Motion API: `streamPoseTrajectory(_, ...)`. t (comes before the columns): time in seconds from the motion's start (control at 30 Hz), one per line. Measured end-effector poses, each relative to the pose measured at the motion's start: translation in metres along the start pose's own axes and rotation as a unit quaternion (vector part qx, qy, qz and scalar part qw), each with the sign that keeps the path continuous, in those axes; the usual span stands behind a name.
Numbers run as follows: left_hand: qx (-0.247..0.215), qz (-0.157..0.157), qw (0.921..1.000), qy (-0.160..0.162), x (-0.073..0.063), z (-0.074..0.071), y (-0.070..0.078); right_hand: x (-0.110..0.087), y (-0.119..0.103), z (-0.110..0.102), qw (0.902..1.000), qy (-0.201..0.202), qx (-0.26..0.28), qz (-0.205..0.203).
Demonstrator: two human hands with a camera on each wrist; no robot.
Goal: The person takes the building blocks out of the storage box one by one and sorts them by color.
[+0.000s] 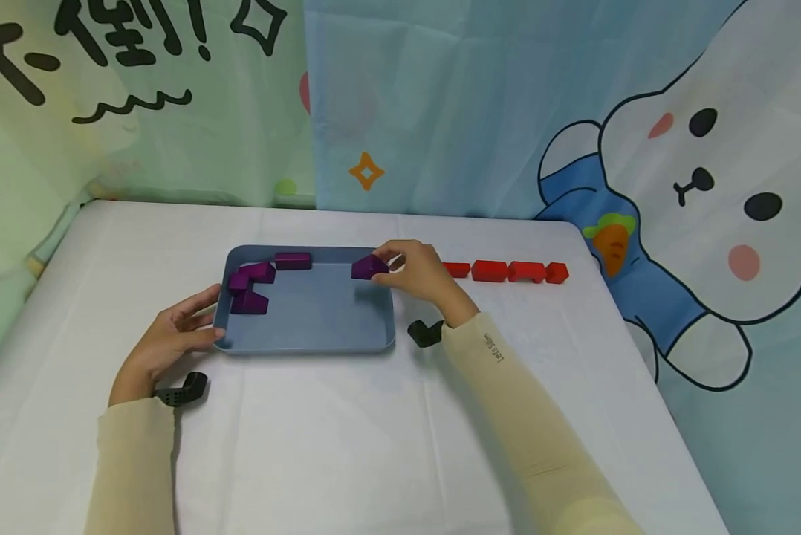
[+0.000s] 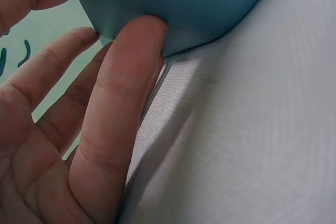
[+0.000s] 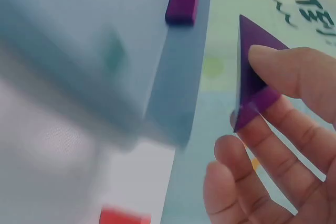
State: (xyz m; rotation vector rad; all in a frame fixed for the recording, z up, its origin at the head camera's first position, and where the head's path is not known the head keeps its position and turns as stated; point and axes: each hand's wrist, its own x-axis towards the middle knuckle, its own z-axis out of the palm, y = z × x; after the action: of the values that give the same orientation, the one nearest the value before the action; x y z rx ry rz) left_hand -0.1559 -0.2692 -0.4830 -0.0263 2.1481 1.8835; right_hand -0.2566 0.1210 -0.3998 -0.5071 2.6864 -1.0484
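A blue-grey tray (image 1: 307, 351) lies on the white table. My left hand (image 1: 176, 331) is at its left side, fingers and thumb touching the outer wall; the left wrist view shows fingertips against the tray's wall (image 2: 173, 3). Above the tray's right end, my right hand (image 1: 414, 271) pinches a purple block (image 1: 370, 267) between thumb and fingers. One face of that block looks triangular in the right wrist view. Several other purple blocks (image 1: 250, 302) sit in the tray's left part, one of them a flat-looking block (image 1: 293, 261) along the back wall.
Right of the tray, several red blocks (image 1: 490, 271) form a row on the table, partly behind my right hand. Dark wrist devices (image 1: 425, 334) sit on both wrists. A printed curtain (image 1: 440, 111) hangs behind the table's back edge.
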Motion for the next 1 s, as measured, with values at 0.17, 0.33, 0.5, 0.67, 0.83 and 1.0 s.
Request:
streamPoseTrajectory(0.17,0.003,-0.004,1.0,0.0,0.0,0.001,0.0,-0.016,0.019,-0.016,0.9997,0.011,-0.011,0.02)
streamPoseTrajectory(0.33,0.005,-0.004,1.0,0.003,-0.001,0.001,0.001,-0.028,0.038,-0.024,0.9986,0.017,-0.019,0.047)
streamPoseTrajectory(0.5,0.002,0.0,1.0,0.003,-0.001,0.001,0.001,-0.035,0.056,-0.025,0.9967,0.018,-0.034,0.072)
streamPoseTrajectory(0.67,0.0,0.001,1.0,0.001,-0.003,0.001,0.0,-0.036,0.07,-0.019,0.9944,0.012,-0.023,0.102)
streamPoseTrajectory(0.83,-0.001,0.003,1.0,0.0,-0.003,0.001,0.0,-0.036,0.08,-0.014,0.9934,0.014,-0.017,0.112)
streamPoseTrajectory(1.0,-0.003,0.004,1.0,0.0,-0.001,0.001,0.0,-0.037,0.084,-0.013,0.9937,0.018,-0.019,0.109)
